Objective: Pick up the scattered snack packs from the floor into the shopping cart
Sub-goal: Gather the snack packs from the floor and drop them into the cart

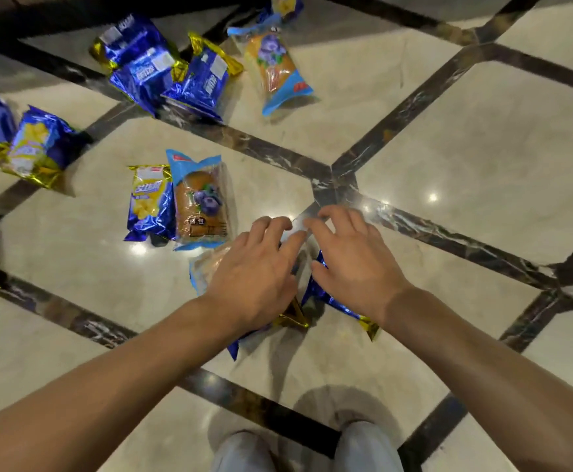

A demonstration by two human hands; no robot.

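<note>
Both hands, left hand (254,270) and right hand (353,264), fingers relaxed, reach light, slippery snack packs (329,294); pinch crimped ends.

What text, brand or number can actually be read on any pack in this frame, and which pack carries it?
"面包": dark label strip low on the blueberry bread pack beside the yellow-and-blue pack.
Yellow-and-blue pack: stylised blue lettering, too blurred to read.
Blue foil packs at the top: white print seen upside down, unreadable.
Farther blueberry bread pack: red logo patch, too small to read.
</note>
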